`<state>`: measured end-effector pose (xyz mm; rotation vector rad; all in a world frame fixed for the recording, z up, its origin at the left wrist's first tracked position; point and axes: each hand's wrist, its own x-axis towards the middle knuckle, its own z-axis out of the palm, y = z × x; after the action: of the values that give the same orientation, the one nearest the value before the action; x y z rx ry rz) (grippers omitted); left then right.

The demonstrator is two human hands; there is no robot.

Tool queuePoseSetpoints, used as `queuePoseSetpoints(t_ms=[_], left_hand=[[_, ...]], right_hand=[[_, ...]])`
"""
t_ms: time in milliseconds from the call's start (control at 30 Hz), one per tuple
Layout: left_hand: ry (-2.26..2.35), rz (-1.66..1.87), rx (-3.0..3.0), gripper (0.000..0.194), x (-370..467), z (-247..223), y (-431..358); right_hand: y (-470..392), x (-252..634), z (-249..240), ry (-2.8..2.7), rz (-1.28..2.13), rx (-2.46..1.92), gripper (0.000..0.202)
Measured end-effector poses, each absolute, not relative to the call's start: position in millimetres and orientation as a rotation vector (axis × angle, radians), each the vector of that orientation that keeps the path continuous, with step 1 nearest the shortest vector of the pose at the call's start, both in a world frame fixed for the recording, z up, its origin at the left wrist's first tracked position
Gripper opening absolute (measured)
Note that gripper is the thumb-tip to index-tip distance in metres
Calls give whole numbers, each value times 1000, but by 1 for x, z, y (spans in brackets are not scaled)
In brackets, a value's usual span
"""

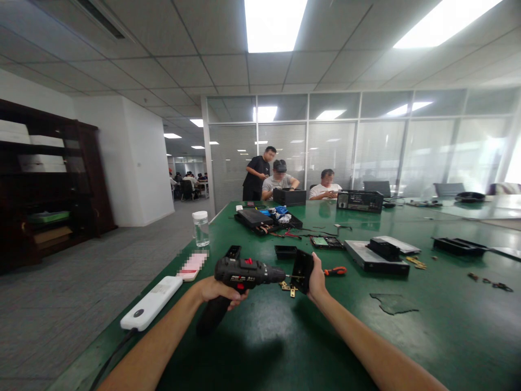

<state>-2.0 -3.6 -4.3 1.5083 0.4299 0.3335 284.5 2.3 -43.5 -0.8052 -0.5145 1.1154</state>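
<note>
My left hand is wrapped round the grip of a black cordless drill with red buttons. The drill points right, and its bit meets the face of a black plastic part; whether it sits in a screw I cannot tell. My right hand is closed on that part's right side, holding it upright above the table. Just behind lies a screwdriver with an orange and black handle. Several small brass-coloured pieces rest below the bit. Beyond them stands a small black tray.
On the green table, a white power strip, a phone and a lidded jar line the left edge. A silver-grey drive-like case and a dark thin sheet lie right. Several people sit or stand at the far end.
</note>
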Motion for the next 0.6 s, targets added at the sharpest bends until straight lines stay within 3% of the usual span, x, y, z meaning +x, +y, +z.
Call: queuePoseSetpoints(t_ms=[600], left_hand=[[424,346,1501,38,-1,-3,-5]], right_hand=[[-2,283,-38,-491,1118,-784,39]])
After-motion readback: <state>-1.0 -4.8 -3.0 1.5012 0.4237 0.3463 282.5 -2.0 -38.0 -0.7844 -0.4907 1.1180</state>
